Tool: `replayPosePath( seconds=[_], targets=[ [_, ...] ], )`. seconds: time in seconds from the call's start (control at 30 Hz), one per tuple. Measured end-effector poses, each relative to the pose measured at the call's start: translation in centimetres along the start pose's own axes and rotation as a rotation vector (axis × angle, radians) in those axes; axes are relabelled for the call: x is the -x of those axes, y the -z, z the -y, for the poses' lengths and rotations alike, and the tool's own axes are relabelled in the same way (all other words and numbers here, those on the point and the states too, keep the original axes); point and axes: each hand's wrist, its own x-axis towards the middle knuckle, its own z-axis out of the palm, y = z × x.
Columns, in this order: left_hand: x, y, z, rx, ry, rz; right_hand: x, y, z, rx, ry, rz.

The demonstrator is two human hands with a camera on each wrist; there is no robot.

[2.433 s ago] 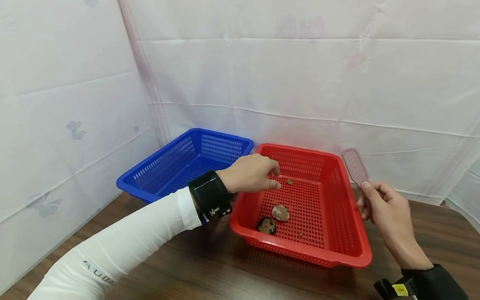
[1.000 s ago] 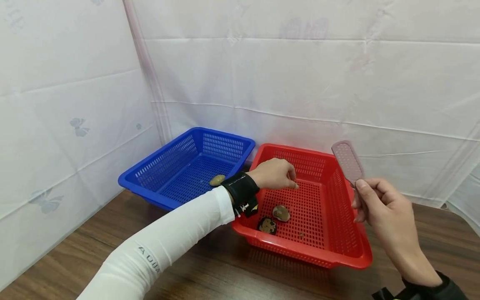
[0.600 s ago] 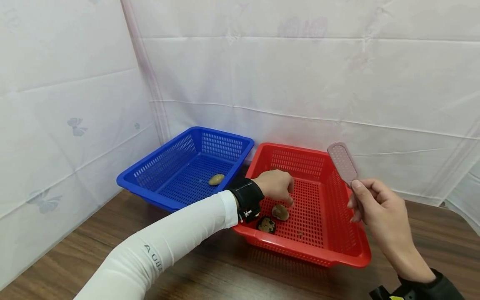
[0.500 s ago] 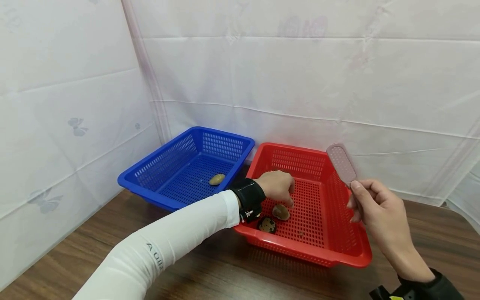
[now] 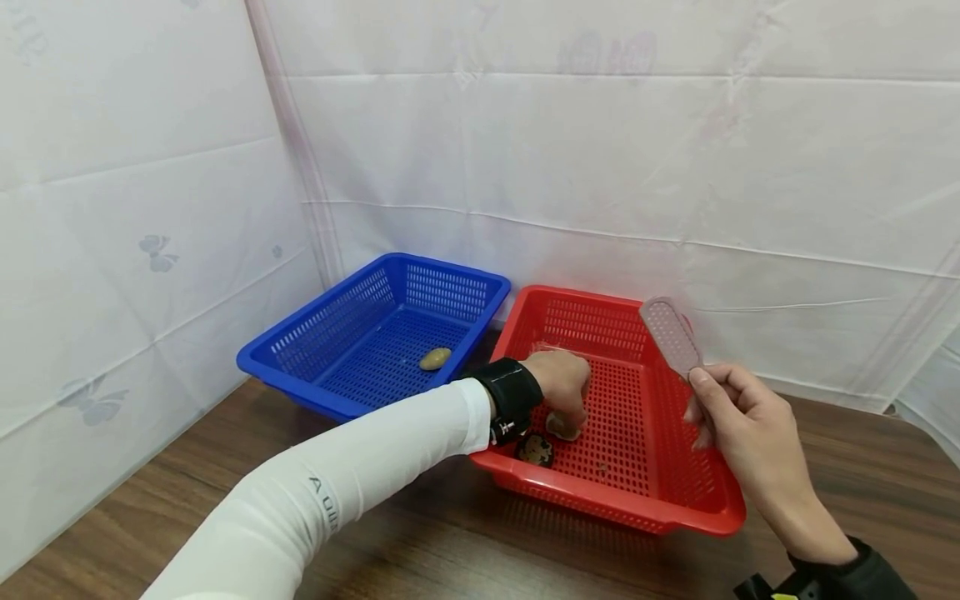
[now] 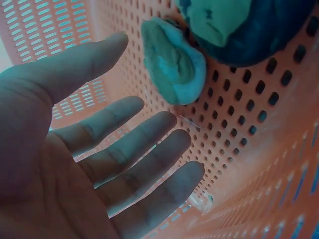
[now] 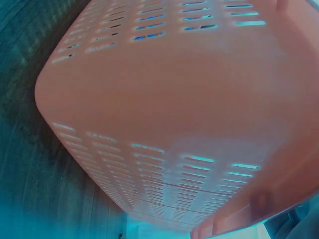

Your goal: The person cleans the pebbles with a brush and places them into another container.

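My left hand (image 5: 561,385) reaches down into the red basket (image 5: 600,508). In the left wrist view its fingers are spread and slightly bent, with a gap to a pale lump (image 6: 174,62) that has brownish patches, like a stone. Partly behind the fingers in the head view, that lump lies on the basket floor. Beside it sits a black round lump (image 5: 535,450) with tan patches. Over the basket's right rim, my right hand (image 5: 750,450) pinches the handle of a pink flat tool (image 5: 671,335) with a dotted, grater-like face. The right wrist view shows mostly the basket's outer wall.
A blue basket (image 5: 315,382) stands left of the red one, with a yellowish oval lump (image 5: 435,359) on its floor. Both baskets rest on a brown wooden table (image 5: 420,542). White patterned cloth (image 5: 480,150) hangs behind and at the left.
The yellowish lump now shows in the blue basket, formerly behind my left arm. My left hand has moved right and lower, towards the pale lump. The pink tool has shifted left over the rim.
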Motion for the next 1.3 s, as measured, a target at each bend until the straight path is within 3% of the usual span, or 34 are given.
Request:
replayPosePath(
  seconds=[0.27,0.73,1.3],
  targets=[
    [-0.4,-0.3,-0.2,-0.096,0.006,0.007,0.0,-0.1,-0.2,0.009,0.0,0.005],
    [-0.4,-0.9,-0.6,-0.152,0.031,0.053,0.1,-0.1,0.3,0.011,0.002,0.001],
    [-0.5,-0.9,-0.5,-0.154,-0.033,0.078,0.2,-0.3,-0.1,0.033,-0.016,0.035]
  ],
)
